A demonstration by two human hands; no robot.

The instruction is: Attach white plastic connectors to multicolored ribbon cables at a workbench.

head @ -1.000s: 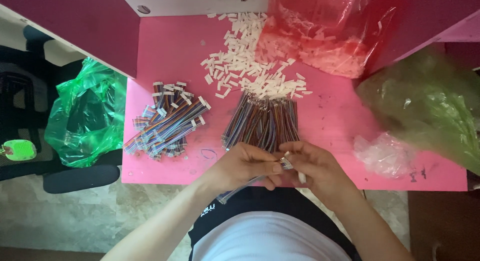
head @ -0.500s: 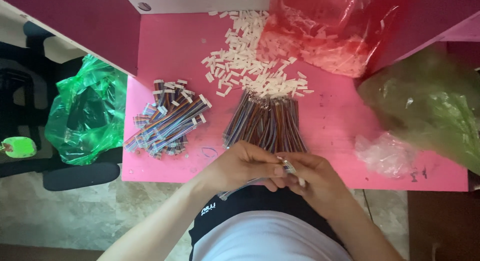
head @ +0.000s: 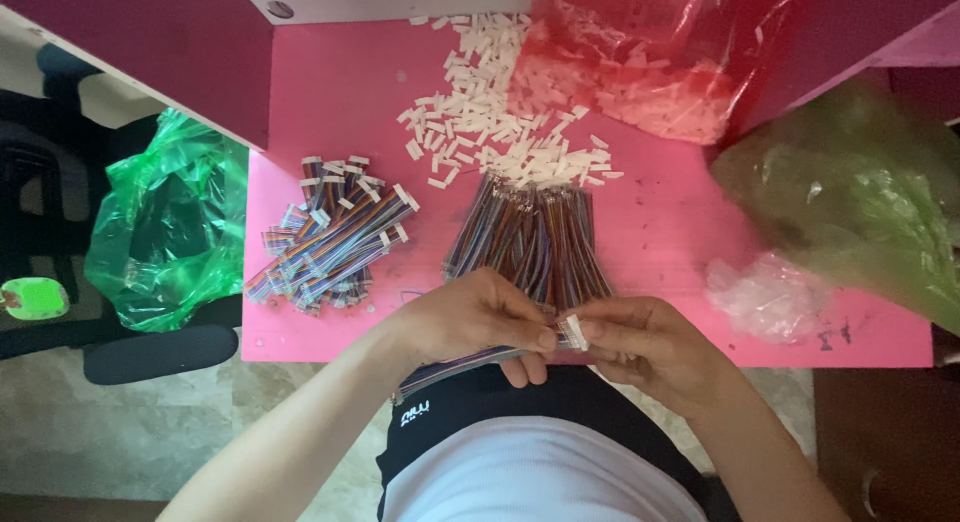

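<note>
L hand [head: 478, 317] pinching ribbon cable [head: 455, 367], R hand [head: 650, 344] pinching white connector [head: 573, 331], join hidden by fingers

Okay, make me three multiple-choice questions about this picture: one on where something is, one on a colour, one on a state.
1. Where does the pile of loose white connectors lie?
A. far side of the pink table
B. on the floor
C. in the green bag

2. What colour is the bag at the table's left edge?
A. blue
B. green
C. black

3. What are the hands doing?
A. resting flat
B. hanging empty
C. holding a ribbon cable

Answers: 1 A, it sits beyond the cable bundles; 2 B, clearly green plastic; 3 C, the left hand grips the cable and the right hand pinches its white end.
</note>
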